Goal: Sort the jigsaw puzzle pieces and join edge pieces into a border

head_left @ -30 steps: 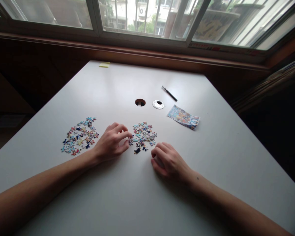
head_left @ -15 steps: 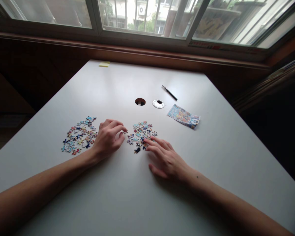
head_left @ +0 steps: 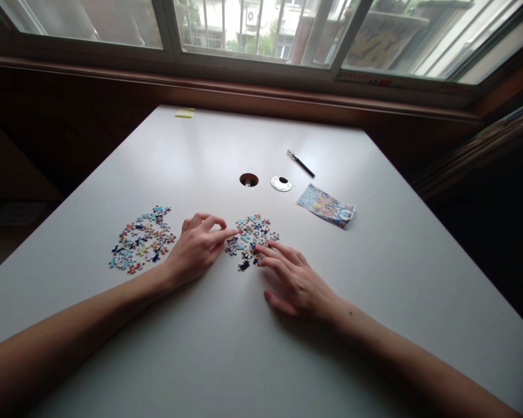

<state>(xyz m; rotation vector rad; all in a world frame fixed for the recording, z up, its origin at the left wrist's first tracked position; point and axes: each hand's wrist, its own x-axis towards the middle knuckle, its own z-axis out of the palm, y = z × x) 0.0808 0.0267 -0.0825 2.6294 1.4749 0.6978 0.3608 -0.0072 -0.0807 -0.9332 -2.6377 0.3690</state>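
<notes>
No text, number or brand can be read. The leaflet (head_left: 326, 205) carries what looks like a pale, stylised title at its left end, too small and blurred to make out; reddish marks on the window frame (head_left: 375, 81) at right are equally blurred, and any lettering on the pieces (head_left: 244, 238) is too tiny

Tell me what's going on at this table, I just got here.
A person is handling loose jigsaw puzzle pieces spread on a white table. The left hand reaches to their left edge, and the right hand has its fingertips at their near right side. Whether the left fingers grip a piece is unclear. A second puzzle cluster lies left of the left hand; a printed picture sheet and a pen lie farther back, to the right.
</notes>
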